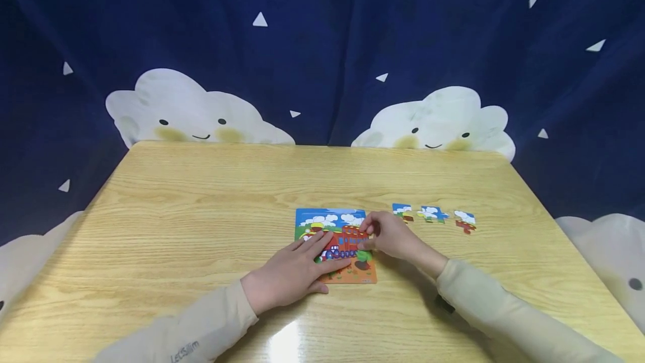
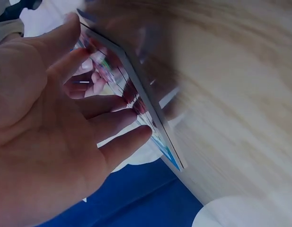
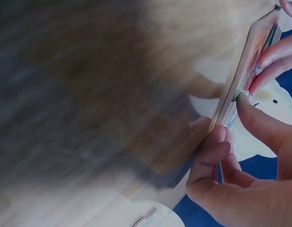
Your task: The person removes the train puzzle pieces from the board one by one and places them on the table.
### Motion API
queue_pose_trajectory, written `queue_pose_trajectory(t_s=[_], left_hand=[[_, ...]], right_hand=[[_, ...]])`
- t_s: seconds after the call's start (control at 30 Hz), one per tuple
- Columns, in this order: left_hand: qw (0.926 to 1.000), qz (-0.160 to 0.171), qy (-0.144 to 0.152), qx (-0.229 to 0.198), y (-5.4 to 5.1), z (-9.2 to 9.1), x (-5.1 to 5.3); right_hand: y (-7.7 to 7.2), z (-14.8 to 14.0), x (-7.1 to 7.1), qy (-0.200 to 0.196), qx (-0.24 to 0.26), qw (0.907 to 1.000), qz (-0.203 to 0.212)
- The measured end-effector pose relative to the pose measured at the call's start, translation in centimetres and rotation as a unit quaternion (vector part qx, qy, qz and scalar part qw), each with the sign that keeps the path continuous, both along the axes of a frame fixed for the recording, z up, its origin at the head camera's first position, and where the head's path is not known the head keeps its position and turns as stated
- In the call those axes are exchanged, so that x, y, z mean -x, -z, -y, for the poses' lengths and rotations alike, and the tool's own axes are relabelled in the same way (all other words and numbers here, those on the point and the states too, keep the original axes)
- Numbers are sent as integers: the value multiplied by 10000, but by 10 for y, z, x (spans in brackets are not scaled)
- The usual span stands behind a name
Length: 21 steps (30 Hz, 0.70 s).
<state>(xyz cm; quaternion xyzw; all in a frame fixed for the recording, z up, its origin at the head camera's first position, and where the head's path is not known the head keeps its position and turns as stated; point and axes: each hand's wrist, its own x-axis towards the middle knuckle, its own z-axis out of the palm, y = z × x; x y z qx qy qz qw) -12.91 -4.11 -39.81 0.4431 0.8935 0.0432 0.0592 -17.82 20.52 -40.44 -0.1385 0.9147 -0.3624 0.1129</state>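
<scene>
Train puzzle (image 1: 345, 245) on the counter (image 1: 201, 195): left grip (image 1: 292, 273), fingers spread, rests across its left part; right grip (image 1: 392, 235), fingers bent, touches its right edge, pinch indeterminable.

the table top (image 1: 211, 200) looks like smooth, pale wood grain with a glossy coat (white glare marks its near side, and reflections show on it in the right wrist view). the puzzle board (image 1: 347, 277) and 3 loose pieces (image 1: 430, 213) resemble stiff, smooth, printed card. the backdrop (image 1: 312, 43) is softly creased cloth; the 2 sleeves (image 1: 211, 318) are matt cloth.
</scene>
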Motion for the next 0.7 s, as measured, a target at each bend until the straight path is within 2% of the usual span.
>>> queue_pose_trajectory(t_s=[0.3,0.43,0.57,0.7], left_hand=[[9999,-125,38,-17,0,-1,-1],[9999,-131,38,28,-1,-1,-2],[9998,-188,57,64,0,-1,-2],[9994,-307,86,116,1,-1,-2]], right_hand=[[-3,1,4,39,-111,9997,216],[-5,2,1,-59,135,9996,249],[-4,2,-1,-279,387,9988,69],[0,2,-2,-403,427,9980,-241]])
